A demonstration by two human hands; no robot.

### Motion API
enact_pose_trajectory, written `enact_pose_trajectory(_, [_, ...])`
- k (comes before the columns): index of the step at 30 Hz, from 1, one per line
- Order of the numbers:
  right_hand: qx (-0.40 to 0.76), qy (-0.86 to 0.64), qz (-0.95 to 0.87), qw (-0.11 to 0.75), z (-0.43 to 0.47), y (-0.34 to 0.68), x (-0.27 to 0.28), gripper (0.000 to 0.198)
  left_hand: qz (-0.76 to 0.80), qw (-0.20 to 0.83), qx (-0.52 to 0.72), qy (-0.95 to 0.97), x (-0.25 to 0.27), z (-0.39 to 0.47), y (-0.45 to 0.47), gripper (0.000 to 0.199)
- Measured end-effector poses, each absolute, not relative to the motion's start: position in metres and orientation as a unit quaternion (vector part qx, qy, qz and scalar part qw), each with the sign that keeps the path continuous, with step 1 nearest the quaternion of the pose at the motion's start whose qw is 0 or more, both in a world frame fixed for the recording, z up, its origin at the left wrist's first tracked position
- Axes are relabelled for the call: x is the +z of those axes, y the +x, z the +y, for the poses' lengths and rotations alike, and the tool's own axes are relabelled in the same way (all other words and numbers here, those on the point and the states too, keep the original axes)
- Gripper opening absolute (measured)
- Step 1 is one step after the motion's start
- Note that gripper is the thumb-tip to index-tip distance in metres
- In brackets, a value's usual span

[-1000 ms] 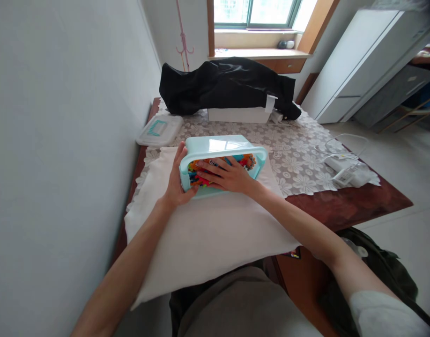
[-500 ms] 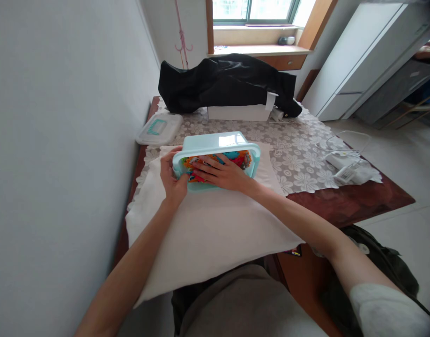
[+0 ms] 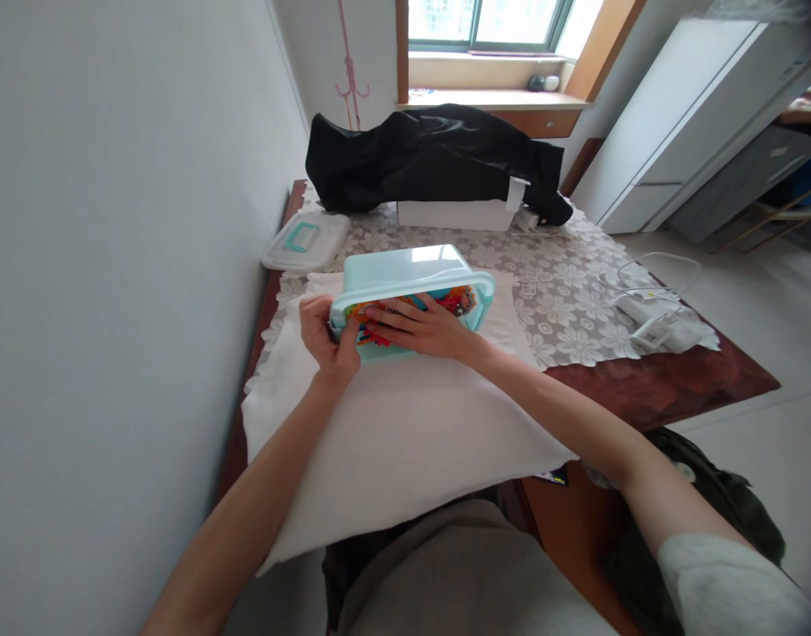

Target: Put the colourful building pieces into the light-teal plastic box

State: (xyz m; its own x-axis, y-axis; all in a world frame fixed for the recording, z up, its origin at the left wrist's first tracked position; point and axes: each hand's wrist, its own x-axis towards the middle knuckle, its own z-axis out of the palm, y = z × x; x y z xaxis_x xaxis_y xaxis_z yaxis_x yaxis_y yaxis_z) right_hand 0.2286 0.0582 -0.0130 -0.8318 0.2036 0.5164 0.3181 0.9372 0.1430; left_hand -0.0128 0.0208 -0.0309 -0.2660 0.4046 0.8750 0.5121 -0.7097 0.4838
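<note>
A light teal plastic box is tipped on its side on a white cloth, its open mouth facing me. Inside are several small colourful pieces in orange, red and blue, too small to name. My left hand grips the box's left end, thumb over the rim and the other fingers behind. Across the mouth lies my right hand, flat with fingers stretched out against the pieces. It covers many of them.
A clear lid with a teal handle lies at the back left, near the wall. Black cloth drapes over a white box at the back. On the right are a white device and cable on a lace tablecloth.
My left hand has shifted slightly along the box's left end, its thumb now further over the rim. The right hand stays over the pieces. The view has moved slightly.
</note>
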Motion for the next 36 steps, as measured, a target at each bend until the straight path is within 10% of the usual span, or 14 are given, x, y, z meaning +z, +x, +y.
enact_pose_trajectory(23, [-0.326,-0.064,-0.902,0.274,0.102,0.239,-0.019,0.072,-0.224,0.071,-0.664,-0.71,0.004,0.009,-0.002,0.027])
enact_pose_trajectory(36, [-0.117,-0.13,-0.958,0.226,0.118,0.233,-0.018,0.088,-0.329,-0.018,-0.662,-0.673,-0.007,0.02,-0.008,0.044])
